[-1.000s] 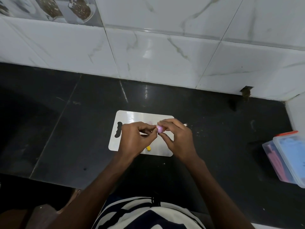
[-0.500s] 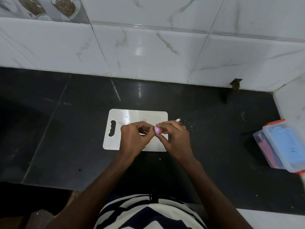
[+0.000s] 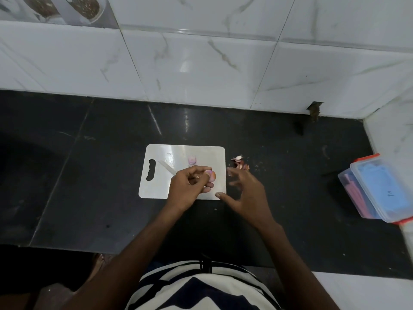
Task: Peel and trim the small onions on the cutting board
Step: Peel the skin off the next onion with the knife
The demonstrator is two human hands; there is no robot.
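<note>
Released by the right hand [image 3: 245, 191], now spread, the onion [image 3: 211, 174] sits in left hand [image 3: 190, 186] fingertips.

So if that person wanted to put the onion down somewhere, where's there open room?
The far right part of the cutting board, past the peeled onion, is bare, as is the near left corner below the handle slot. The black counter left of the board is open. It is crowded around both hands, and the peels clutter the board's right side.

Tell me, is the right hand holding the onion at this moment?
No: the right hand hangs open and empty beside the cutting board, while the left hand grips the small onion.
</note>
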